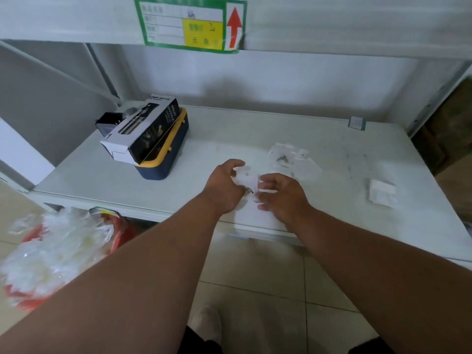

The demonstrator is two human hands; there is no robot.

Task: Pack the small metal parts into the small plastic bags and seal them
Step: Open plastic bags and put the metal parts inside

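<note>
A small clear plastic bag [246,178] lies near the front of the white table [102,172], between my two hands. My left hand [224,186] curls round its left edge, thumb on top. My right hand [282,194] holds the bag's right side with bent fingers. A small metal part [250,191] shows at the bag's lower edge between my hands. Behind them lies a loose pile of filled bags [291,159] with dark metal parts inside. A stack of empty bags [381,192] lies at the right.
A black-and-white spray bottle box [143,129] rests on a navy and yellow container [166,159] at the table's back left. A red bin of crumpled clear plastic [56,254] stands on the floor at left. A shelf with a green label [190,23] hangs overhead.
</note>
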